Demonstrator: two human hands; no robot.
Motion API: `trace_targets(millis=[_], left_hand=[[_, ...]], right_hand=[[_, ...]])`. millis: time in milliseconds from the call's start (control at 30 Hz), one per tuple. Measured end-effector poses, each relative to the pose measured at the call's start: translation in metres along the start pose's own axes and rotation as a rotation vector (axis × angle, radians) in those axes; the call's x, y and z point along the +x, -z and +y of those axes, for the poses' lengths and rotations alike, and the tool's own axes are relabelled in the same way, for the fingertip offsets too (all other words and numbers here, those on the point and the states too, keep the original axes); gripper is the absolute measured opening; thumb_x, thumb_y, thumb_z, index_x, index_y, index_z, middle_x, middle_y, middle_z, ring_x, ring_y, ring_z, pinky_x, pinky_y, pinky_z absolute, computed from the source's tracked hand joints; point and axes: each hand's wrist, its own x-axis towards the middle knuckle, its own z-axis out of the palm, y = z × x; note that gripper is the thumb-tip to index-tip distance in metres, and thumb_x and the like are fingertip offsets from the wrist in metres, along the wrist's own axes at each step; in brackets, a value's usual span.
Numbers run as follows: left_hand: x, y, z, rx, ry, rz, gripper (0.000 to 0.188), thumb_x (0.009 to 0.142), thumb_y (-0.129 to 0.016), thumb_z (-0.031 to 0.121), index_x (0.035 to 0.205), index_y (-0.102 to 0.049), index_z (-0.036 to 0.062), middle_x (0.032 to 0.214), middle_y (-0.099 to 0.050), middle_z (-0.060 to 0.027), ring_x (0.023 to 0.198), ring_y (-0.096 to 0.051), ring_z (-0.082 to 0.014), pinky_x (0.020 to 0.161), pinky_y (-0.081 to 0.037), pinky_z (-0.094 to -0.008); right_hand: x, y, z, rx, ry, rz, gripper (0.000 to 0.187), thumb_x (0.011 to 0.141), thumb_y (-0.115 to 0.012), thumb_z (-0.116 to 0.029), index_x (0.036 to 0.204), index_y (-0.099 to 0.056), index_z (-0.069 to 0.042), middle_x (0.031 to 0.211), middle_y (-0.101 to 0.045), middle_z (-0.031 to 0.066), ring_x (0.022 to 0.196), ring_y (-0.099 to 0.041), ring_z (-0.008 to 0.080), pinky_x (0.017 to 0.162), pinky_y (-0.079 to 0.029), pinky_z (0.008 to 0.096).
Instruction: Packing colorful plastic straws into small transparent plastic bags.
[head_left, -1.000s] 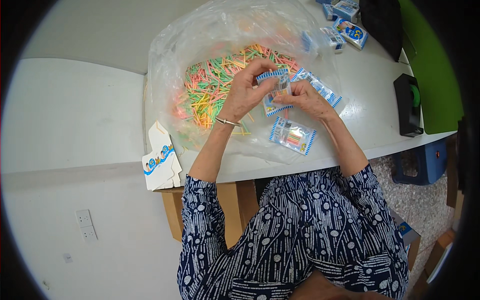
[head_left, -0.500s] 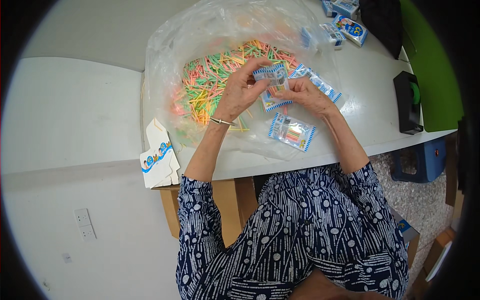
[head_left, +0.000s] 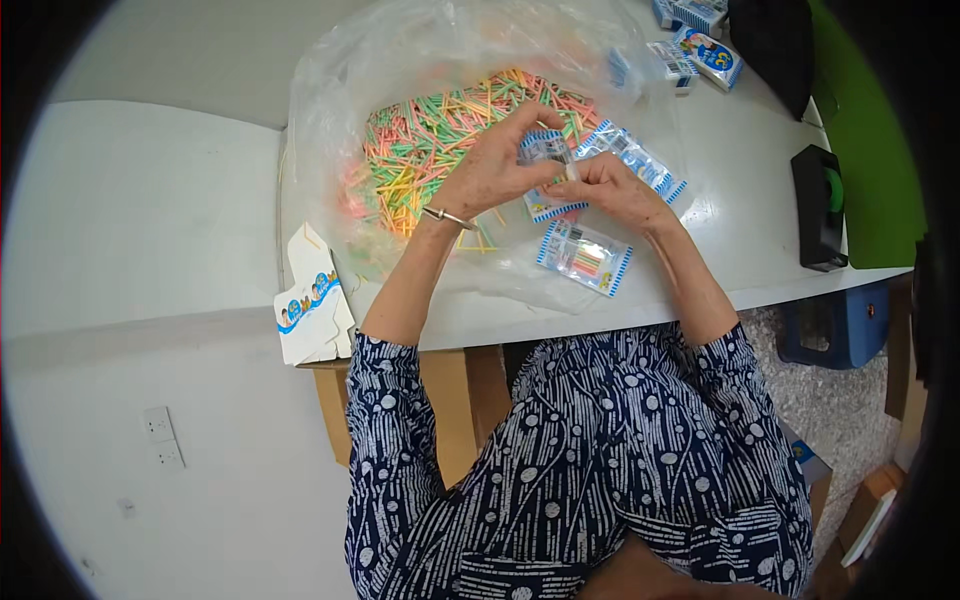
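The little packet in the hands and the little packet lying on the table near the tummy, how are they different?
The held packet is up off the table, pinched between the left hand and right hand; the lying packet rests flat with nobody touching it. The lying packet plainly shows colourful sticks inside; fingers partly hide the held packet, so its contents are unclear. Both are small clear packets with blue-and-white edges.

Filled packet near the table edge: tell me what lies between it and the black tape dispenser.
In the head view, only bare white table lies between the filled packet and the black tape dispenser, apart from the clear bag's crinkled edge beside the packet.
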Motion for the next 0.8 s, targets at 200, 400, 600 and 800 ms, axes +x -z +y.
trace_targets(millis=[200,400,600,800], left_hand=[[-0.002,0.006,-0.005,0.029,-0.019,-0.026,0.045,0.077,-0.072,0.016,0.116,-0.053,0.0034,0.109,-0.056,-0.0042,0.101,-0.057,-0.0136,0.087,-0.047,-0.0287],[-0.015,0.006,-0.017,-0.071,-0.007,0.021,0.054,0.077,-0.074,0.017,0.123,-0.048,0.0046,0.115,-0.056,-0.0074,0.097,-0.058,-0.0157,0.083,-0.048,-0.0302],[-0.019,0.006,0.011,0.124,0.065,0.002,0.058,0.079,-0.073,0.016,0.128,-0.045,0.0037,0.122,-0.053,-0.0074,0.101,-0.057,-0.0144,0.085,-0.048,-0.0299],[-0.030,-0.006,-0.006,0.052,-0.112,0.098,0.051,0.077,-0.071,0.018,0.121,-0.048,0.0058,0.106,-0.061,-0.0124,0.089,-0.062,-0.0241,0.077,-0.049,-0.0340]], right_hand=[[-0.001,0.001,-0.001,0.045,0.024,-0.037,0.024,0.086,-0.066,-0.019,0.101,-0.069,0.000,0.087,-0.069,0.0024,0.074,-0.061,0.0050,0.066,-0.048,0.0209],[-0.003,-0.003,-0.007,0.044,-0.002,0.000,0.024,0.086,-0.066,-0.017,0.103,-0.069,-0.001,0.086,-0.068,0.0007,0.073,-0.060,0.0040,0.065,-0.047,0.0205],[-0.006,-0.006,-0.012,0.067,-0.005,-0.016,0.027,0.085,-0.066,-0.016,0.108,-0.066,0.000,0.087,-0.068,0.0000,0.075,-0.059,0.0034,0.069,-0.046,0.0196],[-0.020,-0.010,-0.024,0.111,0.091,0.012,0.028,0.083,-0.070,-0.026,0.097,-0.068,-0.003,0.079,-0.063,-0.0011,0.067,-0.054,0.0063,0.060,-0.044,0.0241]])
